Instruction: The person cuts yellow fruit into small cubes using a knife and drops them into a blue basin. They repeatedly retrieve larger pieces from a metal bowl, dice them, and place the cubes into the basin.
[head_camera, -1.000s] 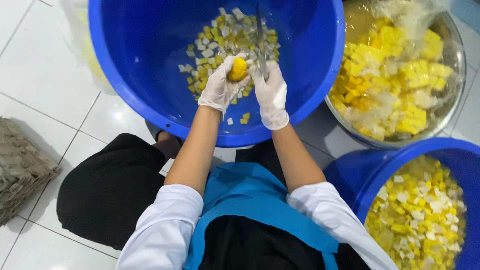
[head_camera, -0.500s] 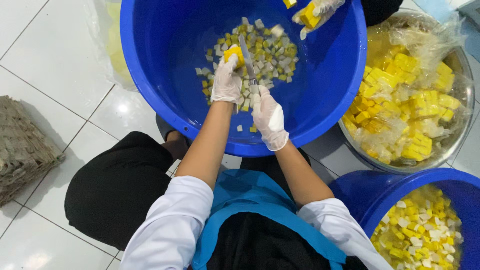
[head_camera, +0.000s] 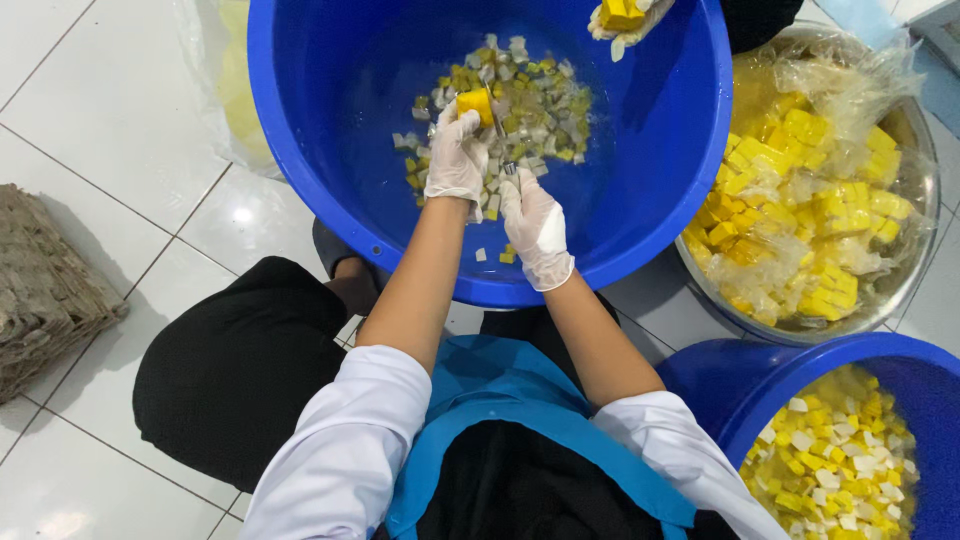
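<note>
Both hands work over the big blue tub on the white tiled floor. The gloved left hand is closed round a yellow chunk, held above the pile of cut pieces in the tub. Just right of it, the gloved right hand is clamped on a small knife whose blade points at the chunk. A metal bowl of yellow pieces sits to the right, a second blue tub nearer. Another person's gloved hand holds yellow pieces at the far rim.

A food-preparation area on a white tiled floor: beyond the gloved fingers sits a blue tub, right of them a steel bowl of yellow chunks.
</note>
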